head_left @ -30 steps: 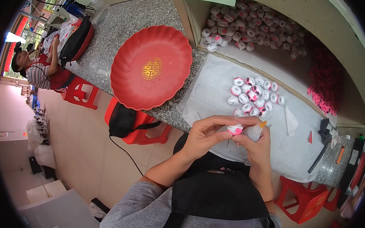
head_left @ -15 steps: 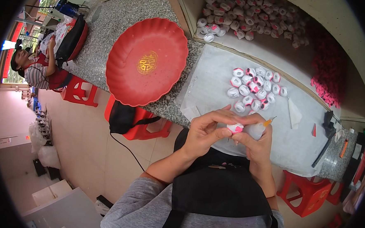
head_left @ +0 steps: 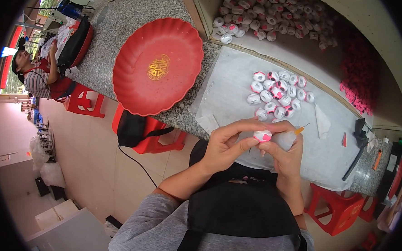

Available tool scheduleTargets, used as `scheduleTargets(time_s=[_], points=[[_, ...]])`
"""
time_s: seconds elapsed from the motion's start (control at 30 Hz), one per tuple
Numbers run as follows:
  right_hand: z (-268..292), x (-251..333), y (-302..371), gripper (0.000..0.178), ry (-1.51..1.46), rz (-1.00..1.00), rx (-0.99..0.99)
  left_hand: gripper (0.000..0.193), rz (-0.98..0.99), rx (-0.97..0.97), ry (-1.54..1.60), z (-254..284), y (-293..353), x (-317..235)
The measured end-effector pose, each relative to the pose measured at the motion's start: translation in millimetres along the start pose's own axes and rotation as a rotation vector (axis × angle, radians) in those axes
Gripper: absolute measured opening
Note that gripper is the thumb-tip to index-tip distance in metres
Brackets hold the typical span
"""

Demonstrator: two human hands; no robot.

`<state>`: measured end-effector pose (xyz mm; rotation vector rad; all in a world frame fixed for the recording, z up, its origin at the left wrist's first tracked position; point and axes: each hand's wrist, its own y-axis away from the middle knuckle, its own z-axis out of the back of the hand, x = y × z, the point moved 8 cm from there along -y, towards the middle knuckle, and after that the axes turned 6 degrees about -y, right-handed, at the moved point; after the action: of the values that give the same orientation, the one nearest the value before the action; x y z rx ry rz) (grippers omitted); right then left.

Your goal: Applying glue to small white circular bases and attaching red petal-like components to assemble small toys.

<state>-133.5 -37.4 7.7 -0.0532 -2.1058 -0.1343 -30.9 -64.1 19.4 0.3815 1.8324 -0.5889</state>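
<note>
Above the near edge of the paper-covered counter, my two hands meet around a small rounded white piece with a pink patch (head_left: 262,136). My left hand (head_left: 229,143) is closed, pinching this piece between thumb and fingers. My right hand (head_left: 286,161) is closed too: its fingertips touch the piece, and its palm holds a soft translucent squeeze bottle (head_left: 285,140) with an orange needle tip pointing up and to the right. Just beyond my hands, several similar white pieces with pink or black parts (head_left: 276,92) lie in a cluster on the white paper sheet (head_left: 233,77).
A large red fluted tray (head_left: 136,54) stands on the granite counter at left. A shelf at the back holds heaps of white pieces (head_left: 266,15) and pink parts (head_left: 360,75). White scrap (head_left: 322,122) and a black tool (head_left: 354,156) lie right. Another person (head_left: 40,78) sits far left.
The white-and-pink piece has tilted slightly and moved a little to the right between my fingers. My right hand and the bottle have shifted slightly right. The whole view has moved slightly.
</note>
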Motion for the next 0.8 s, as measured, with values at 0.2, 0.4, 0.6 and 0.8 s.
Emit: scheduleTargets(time_s=[0.2, 0.4, 0.6, 0.8], points=[[-4.3, 3.1, 1.8, 0.029, 0.021, 0.029, 0.022, 0.024, -0.024, -0.041, -0.048, -0.7, 3.3, -3.3], [-3.9, 4.4, 2.7, 0.03, 0.041, 0.045, 0.042, 0.024, -0.085, -0.071, -0.078, -2.1, 2.4, -8.0], [0.2, 6.3, 0.8, 0.027, -0.028, 0.077, 0.018, 0.023, -0.115, -0.06, -0.124, -4.1, -2.6, -6.4], [-2.7, 0.6, -3.9, 0.027, -0.061, -0.051, 0.048, 0.023, 0.01, -0.025, 0.024, 1.3, -5.1, -3.8]])
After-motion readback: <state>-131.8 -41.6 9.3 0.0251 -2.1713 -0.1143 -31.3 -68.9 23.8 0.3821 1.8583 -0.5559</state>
